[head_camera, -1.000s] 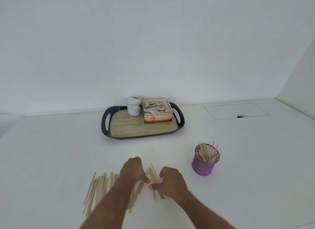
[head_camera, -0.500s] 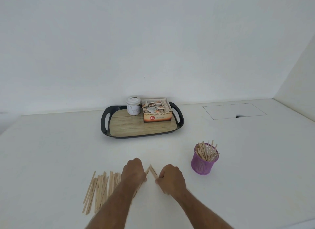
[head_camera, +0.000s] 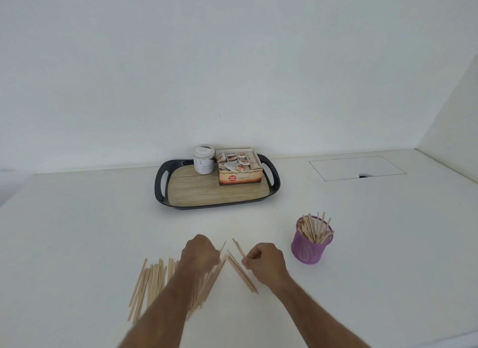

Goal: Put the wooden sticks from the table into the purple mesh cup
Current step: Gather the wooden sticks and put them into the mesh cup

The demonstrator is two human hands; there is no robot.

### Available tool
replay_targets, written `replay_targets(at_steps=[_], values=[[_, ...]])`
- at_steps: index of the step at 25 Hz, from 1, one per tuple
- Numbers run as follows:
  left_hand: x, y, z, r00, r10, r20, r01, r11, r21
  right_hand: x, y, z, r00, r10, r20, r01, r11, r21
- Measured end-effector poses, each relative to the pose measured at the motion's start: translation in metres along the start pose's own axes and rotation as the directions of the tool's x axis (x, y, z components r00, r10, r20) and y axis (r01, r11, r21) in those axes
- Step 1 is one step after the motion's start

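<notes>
Several thin wooden sticks (head_camera: 152,280) lie spread on the white table in front of me, partly hidden under my left forearm. My left hand (head_camera: 200,252) is curled over the pile and grips some sticks whose tips poke out to its right. My right hand (head_camera: 263,259) pinches a stick (head_camera: 238,247) that angles up to the left, with a few more sticks (head_camera: 241,272) lying just below it. The purple mesh cup (head_camera: 309,246) stands upright to the right of my right hand, holding several sticks.
A black tray (head_camera: 161,182) with a wood-look floor sits further back, carrying a white jar (head_camera: 203,160) and an open tea box (head_camera: 239,170). A rectangular hatch (head_camera: 357,167) is set into the table at the back right. White walls close the back and right.
Both hands have closed on sticks and drawn slightly apart. The right hand has lifted one stick's end off the table.
</notes>
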State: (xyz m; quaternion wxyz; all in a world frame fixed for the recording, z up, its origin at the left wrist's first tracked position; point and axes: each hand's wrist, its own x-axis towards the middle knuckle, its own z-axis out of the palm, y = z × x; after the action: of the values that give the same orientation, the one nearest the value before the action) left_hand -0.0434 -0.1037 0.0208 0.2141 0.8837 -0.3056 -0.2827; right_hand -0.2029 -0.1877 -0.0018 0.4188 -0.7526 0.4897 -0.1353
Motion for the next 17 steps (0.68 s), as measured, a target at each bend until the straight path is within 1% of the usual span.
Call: replay_targets(at_steps=[2,4,6,8,10,12,14,17], values=[[0.002,0.006,-0.004,0.999,0.034,-0.023,-0.036,0.995,-0.097,0.0,-0.002,-0.007,0.999,-0.004,-0.045,0.009,0.995,0.103],[0.002,0.015,-0.006,0.996,0.062,-0.059,-0.074,0.969,-0.234,0.001,-0.004,-0.017,0.997,0.013,-0.082,0.007,0.971,0.241],[0.001,0.028,-0.006,0.991,0.095,-0.095,-0.123,0.92,-0.372,0.001,-0.007,-0.029,0.993,0.006,-0.117,0.034,0.94,0.339],[-0.002,0.045,-0.003,0.98,0.158,-0.117,-0.196,0.847,-0.494,0.0,-0.011,-0.046,0.984,-0.014,-0.178,0.084,0.915,0.394],[-0.006,0.065,0.001,0.966,0.221,-0.136,-0.258,0.764,-0.591,0.0,-0.014,-0.067,0.961,-0.045,-0.272,0.153,0.908,0.389],[-0.012,0.086,0.008,0.954,0.261,-0.148,-0.291,0.683,-0.67,-0.001,-0.015,-0.091,0.921,-0.085,-0.38,0.222,0.916,0.334],[-0.018,0.106,0.016,0.941,0.3,-0.155,-0.316,0.616,-0.721,-0.001,-0.015,-0.115,0.885,-0.095,-0.456,0.25,0.922,0.294],[-0.025,0.133,0.028,0.914,0.367,-0.171,-0.37,0.586,-0.721,0.001,-0.009,-0.141,0.846,-0.084,-0.527,0.241,0.941,0.237]])
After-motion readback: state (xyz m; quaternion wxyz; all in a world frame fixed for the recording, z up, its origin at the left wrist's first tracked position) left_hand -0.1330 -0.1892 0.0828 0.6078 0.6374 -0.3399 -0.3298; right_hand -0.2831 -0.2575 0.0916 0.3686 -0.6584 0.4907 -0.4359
